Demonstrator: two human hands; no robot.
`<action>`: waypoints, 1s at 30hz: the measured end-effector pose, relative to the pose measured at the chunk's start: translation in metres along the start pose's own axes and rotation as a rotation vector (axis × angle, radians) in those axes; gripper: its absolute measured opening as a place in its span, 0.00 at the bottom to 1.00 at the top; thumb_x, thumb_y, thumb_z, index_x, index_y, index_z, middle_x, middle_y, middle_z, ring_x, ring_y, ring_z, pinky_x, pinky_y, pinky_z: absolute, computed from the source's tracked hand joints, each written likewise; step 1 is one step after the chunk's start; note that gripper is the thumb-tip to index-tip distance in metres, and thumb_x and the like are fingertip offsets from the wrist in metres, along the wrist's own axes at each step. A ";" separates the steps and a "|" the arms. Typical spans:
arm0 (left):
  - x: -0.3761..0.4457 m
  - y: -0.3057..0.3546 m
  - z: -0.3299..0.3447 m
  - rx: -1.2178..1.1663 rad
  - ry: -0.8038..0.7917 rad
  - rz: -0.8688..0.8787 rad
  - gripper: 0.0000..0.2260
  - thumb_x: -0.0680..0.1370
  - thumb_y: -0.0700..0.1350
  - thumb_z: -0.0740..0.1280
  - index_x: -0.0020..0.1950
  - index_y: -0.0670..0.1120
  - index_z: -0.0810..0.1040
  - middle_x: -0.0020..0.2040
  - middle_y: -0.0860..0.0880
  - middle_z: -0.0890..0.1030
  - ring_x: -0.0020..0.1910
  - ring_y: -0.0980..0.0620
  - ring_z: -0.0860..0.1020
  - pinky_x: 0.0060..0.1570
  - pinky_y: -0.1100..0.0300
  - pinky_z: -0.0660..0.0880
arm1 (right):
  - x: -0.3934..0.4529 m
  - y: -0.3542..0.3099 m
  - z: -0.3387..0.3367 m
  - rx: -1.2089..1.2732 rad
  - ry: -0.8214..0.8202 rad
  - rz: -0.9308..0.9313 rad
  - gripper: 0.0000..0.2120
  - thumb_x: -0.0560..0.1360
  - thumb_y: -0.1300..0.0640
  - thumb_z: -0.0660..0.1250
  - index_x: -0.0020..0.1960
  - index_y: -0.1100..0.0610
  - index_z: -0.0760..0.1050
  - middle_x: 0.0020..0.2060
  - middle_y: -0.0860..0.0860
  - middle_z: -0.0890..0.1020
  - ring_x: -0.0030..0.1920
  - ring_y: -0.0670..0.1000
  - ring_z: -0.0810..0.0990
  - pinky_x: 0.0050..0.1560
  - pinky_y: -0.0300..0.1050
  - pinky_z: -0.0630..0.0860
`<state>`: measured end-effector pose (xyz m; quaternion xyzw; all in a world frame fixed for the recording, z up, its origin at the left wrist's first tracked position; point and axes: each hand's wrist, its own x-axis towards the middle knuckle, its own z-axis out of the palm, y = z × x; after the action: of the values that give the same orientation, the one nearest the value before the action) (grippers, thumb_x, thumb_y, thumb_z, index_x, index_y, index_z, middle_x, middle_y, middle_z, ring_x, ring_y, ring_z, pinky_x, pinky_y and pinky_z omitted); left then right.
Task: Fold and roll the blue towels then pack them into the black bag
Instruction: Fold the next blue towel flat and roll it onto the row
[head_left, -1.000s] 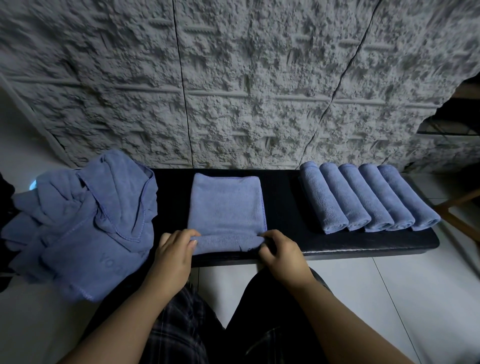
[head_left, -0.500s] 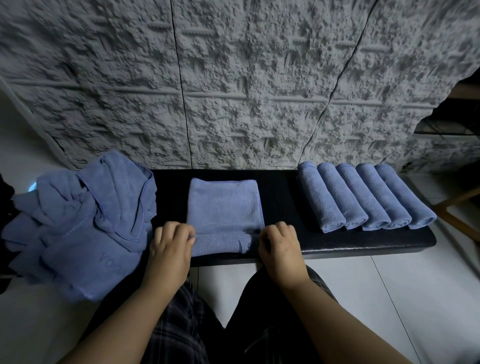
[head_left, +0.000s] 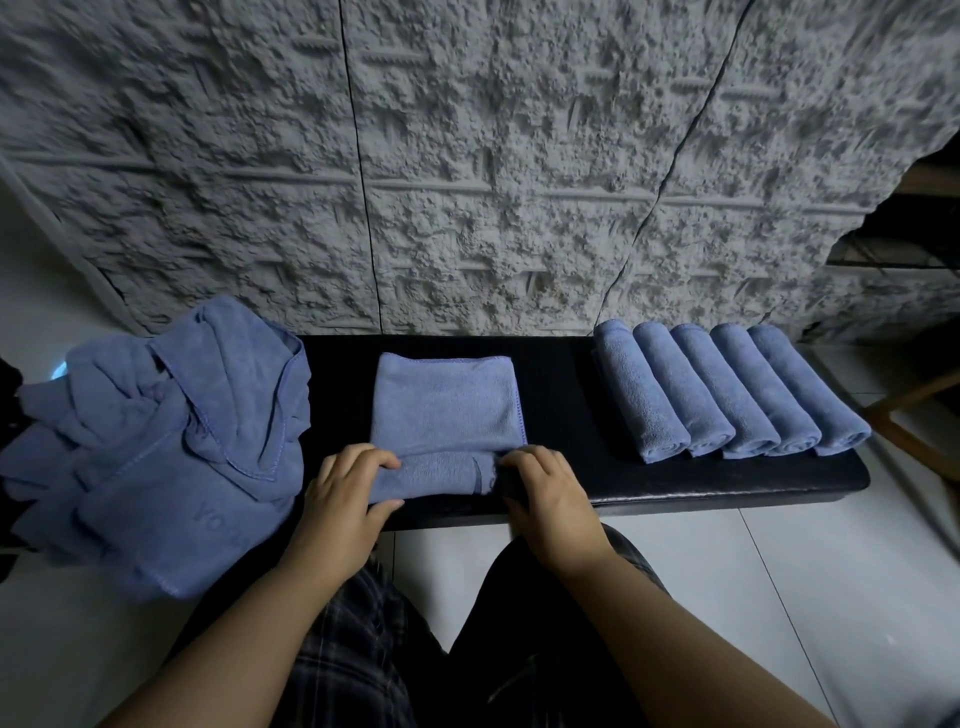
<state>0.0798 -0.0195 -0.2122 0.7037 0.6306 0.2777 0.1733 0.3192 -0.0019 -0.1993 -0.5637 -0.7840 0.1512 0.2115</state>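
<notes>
A folded blue towel (head_left: 445, 402) lies in the middle of the black bench (head_left: 561, 410), and its near edge is rolled into a thick tube. My left hand (head_left: 349, 493) grips the left end of that roll, thumb under and fingers curled over it. My right hand (head_left: 548, 491) grips the right end the same way. Several finished rolled towels (head_left: 727, 389) lie side by side on the bench's right part. A heap of loose blue towels (head_left: 156, 436) covers the bench's left end. No black bag can be made out.
A rough grey stone-pattern wall (head_left: 467, 156) rises right behind the bench. White floor tiles (head_left: 779, 597) spread in front and to the right. A wooden frame (head_left: 914, 405) stands at the right edge. My knees sit below the bench's front edge.
Both hands have rolled the towel's near edge further away from me, so the roll is thicker and the flat part shorter. The view shifted slightly.
</notes>
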 end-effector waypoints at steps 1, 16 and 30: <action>0.001 0.000 0.000 -0.007 0.005 -0.007 0.20 0.68 0.38 0.75 0.54 0.51 0.74 0.54 0.55 0.73 0.50 0.54 0.68 0.50 0.54 0.70 | 0.001 0.001 0.000 0.001 -0.002 0.007 0.15 0.70 0.64 0.68 0.57 0.60 0.75 0.53 0.54 0.78 0.52 0.55 0.75 0.55 0.41 0.70; 0.000 0.003 -0.011 -0.126 -0.087 -0.086 0.12 0.75 0.43 0.68 0.58 0.47 0.76 0.52 0.56 0.73 0.51 0.55 0.68 0.50 0.65 0.63 | 0.003 0.005 -0.007 0.189 -0.107 0.137 0.13 0.79 0.55 0.61 0.62 0.55 0.74 0.49 0.48 0.73 0.52 0.50 0.70 0.57 0.41 0.66; 0.000 0.014 -0.014 -0.242 -0.086 -0.268 0.05 0.79 0.46 0.62 0.54 0.50 0.74 0.44 0.55 0.70 0.45 0.56 0.70 0.42 0.66 0.65 | 0.001 0.001 -0.007 0.356 -0.110 0.363 0.12 0.80 0.52 0.58 0.61 0.56 0.68 0.51 0.51 0.74 0.56 0.51 0.71 0.54 0.45 0.68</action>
<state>0.0828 -0.0233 -0.1932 0.5985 0.6729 0.2956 0.3188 0.3232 -0.0007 -0.1933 -0.6400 -0.6414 0.3526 0.2339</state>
